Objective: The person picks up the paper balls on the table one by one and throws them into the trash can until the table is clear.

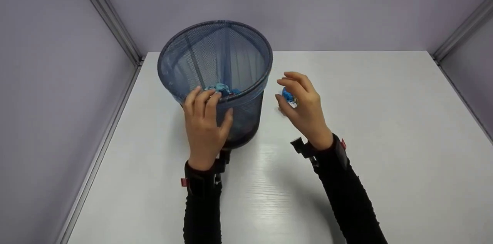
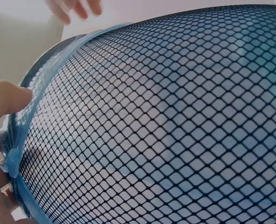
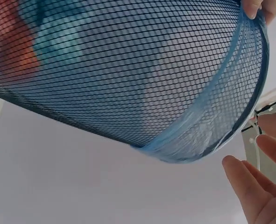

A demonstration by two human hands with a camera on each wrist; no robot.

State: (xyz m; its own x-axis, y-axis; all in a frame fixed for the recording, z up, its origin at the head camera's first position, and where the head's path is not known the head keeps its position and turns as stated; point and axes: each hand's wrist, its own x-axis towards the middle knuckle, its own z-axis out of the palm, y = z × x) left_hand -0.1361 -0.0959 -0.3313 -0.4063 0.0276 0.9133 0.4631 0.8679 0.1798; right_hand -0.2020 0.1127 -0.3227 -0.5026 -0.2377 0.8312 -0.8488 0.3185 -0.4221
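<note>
A dark mesh wastebasket [image 1: 246, 121] is lined with a thin blue plastic bag [image 1: 238, 57], its edge folded over the rim. My left hand [image 1: 204, 128] grips the near rim, fingers over the inside and thumb on the outside; in the left wrist view the thumb [image 2: 11, 98] presses by the bag's edge. Crumpled light-blue pieces [image 1: 221, 88] lie inside the basket, and orange-red ones [image 3: 16, 51] show through the mesh. To the right of the basket, my right hand [image 1: 306, 107] hovers with fingers loosely curved and nothing in them. Partly hidden behind it is a crumpled blue wrapper [image 1: 287, 95].
The basket stands on a white table [image 1: 385, 140] toward its back left. Pale walls [image 1: 346, 9] rise at the back and both sides, with metal corner posts [image 1: 111, 13]. A camera mount [image 1: 302, 147] juts from the right wrist.
</note>
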